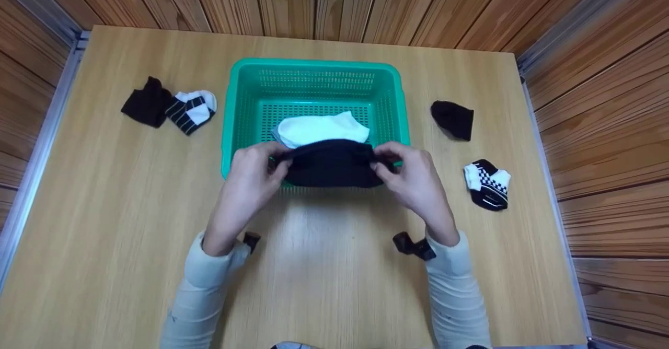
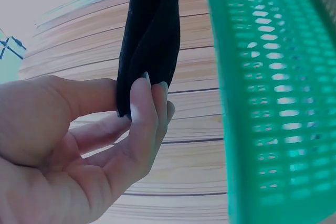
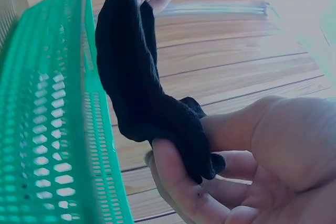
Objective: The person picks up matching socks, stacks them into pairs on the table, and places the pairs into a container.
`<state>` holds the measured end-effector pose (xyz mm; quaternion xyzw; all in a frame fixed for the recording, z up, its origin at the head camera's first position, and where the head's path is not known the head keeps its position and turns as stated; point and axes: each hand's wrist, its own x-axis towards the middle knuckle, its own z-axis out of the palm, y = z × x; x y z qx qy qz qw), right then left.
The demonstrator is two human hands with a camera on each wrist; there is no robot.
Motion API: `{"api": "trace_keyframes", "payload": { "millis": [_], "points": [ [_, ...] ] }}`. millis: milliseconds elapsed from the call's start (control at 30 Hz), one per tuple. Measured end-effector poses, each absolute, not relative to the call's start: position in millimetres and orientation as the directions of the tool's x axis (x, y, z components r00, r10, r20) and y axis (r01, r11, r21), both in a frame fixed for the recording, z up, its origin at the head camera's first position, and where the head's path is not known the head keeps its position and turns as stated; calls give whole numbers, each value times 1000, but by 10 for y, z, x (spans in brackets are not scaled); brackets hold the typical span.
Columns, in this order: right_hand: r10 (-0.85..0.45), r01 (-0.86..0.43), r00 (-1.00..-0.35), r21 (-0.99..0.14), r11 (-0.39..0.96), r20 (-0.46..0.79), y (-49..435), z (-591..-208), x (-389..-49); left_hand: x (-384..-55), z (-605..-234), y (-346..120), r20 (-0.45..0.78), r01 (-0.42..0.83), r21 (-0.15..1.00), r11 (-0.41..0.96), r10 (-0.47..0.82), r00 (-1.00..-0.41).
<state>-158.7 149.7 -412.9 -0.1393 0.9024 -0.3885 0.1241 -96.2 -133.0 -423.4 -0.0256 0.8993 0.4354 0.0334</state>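
Note:
A black sock [image 1: 334, 163] is stretched sideways between both hands, above the near rim of the green basket [image 1: 316, 62]. My left hand [image 1: 252, 169] pinches its left end between thumb and fingers; the left wrist view shows the black cloth [image 2: 152, 35] folded in that grip. At the other end my right hand [image 1: 413, 174] pinches the sock, and its bunched cloth [image 3: 136, 72] shows in the right wrist view. Behind it, a white sock [image 1: 321, 129] lies in the basket, with a greyish edge [image 1: 277, 136] showing at its left. The sock hides the basket's near part.
On the table left of the basket lie a black sock [image 1: 146, 102] and a black-and-white patterned sock [image 1: 192, 111], side by side. To the right are another black sock [image 1: 453, 120] and a checkered black-and-white sock [image 1: 488, 184]. Wooden panels [image 1: 339, 4] stand along the table's back edge.

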Motion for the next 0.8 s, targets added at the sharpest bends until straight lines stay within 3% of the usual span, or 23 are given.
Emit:
{"api": "trace_keyframes", "payload": {
  "millis": [200, 600, 800],
  "points": [
    [-392, -186, -909, -699, 690, -145, 1451, -4021, -1844, -1216, -4107, -1357, -61, -31, 764, 645, 24, -998],
    [-428, -168, -858, -631, 757, -285, 1295, -3963, -2351, -1756, -4120, -1536, -137, -33, 740, 672, 103, -985],
    [-462, -213, -826, -579, 787, -323, 1180, -4042, -2610, -2014, -4131, -1623, -267, -52, 677, 735, 178, -947]
  ]
}}
